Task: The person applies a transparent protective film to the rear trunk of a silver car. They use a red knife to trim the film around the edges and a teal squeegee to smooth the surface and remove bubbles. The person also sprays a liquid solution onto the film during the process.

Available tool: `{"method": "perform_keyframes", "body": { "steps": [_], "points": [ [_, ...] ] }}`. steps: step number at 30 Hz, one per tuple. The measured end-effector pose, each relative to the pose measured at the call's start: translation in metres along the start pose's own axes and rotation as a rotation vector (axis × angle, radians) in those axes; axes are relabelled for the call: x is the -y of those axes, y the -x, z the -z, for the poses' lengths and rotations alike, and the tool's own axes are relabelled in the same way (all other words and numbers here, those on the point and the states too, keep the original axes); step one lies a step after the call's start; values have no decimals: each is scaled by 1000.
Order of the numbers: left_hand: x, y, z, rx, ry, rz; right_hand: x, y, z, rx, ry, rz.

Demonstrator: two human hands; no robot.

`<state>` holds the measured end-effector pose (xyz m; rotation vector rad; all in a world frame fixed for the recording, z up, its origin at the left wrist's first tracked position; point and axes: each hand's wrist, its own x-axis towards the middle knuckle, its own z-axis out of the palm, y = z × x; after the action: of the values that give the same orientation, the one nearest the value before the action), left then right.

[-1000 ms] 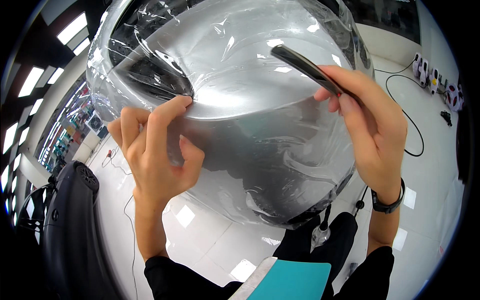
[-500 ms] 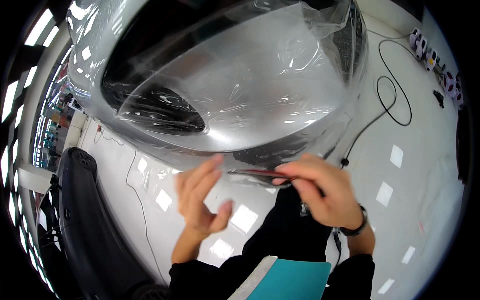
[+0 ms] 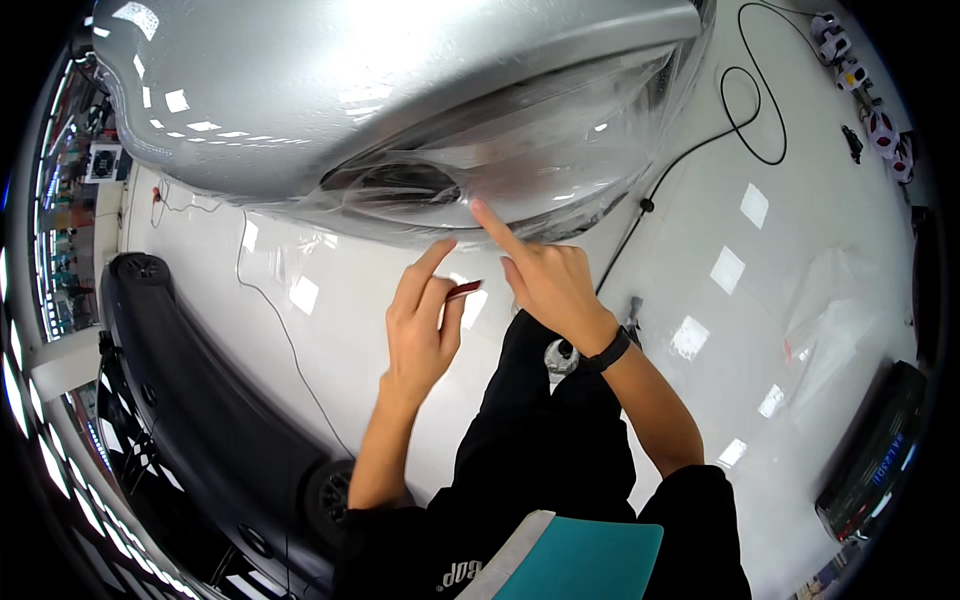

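A silver car body part (image 3: 270, 70), probably a bumper, fills the far side. Clear wrinkled film (image 3: 560, 150) covers its recessed area and dark opening (image 3: 405, 183), with loose edges hanging below. My right hand (image 3: 562, 288), a dark band at its wrist, has the index finger stretched out to the film beside the opening; its other fingers are bent, and nothing shows in it. Just left of it, my left hand (image 3: 418, 315) is raised with the index finger pointing up. A slim dark-red tool (image 3: 464, 290), perhaps a small knife, is pinched in its fingers.
A dark car (image 3: 210, 400) stands along the left. A black cable (image 3: 690, 152) loops over the glossy floor, near purple-and-white power tools (image 3: 882, 132). Clear plastic scrap (image 3: 825, 310) lies at right, beyond a dark object (image 3: 870, 450). A clear bottle (image 3: 561, 358) is by my legs.
The red tool has gone from my right hand to my left. My right hand has reached forward to the film. The view has shifted, showing more silver surface.
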<state>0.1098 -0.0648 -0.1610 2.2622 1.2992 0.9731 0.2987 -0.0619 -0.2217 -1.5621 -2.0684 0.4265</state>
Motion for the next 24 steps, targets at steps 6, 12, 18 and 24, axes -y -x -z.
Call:
{"method": "perform_keyframes", "body": {
  "steps": [6, 12, 18, 24],
  "points": [
    [14, -29, 24, 345, -347, -161, 2, 2, 24, 34, 319, 22],
    [33, -30, 24, 357, -412, -289, 9, -9, 17, 46, 215, 3],
    [38, -27, 24, 364, -535, -342, 27, -11, 22, 106, 211, -51],
    [37, -33, 20, 391, -635, -385, 71, 10, 143, 192, -1229, -83]
  ]
}}
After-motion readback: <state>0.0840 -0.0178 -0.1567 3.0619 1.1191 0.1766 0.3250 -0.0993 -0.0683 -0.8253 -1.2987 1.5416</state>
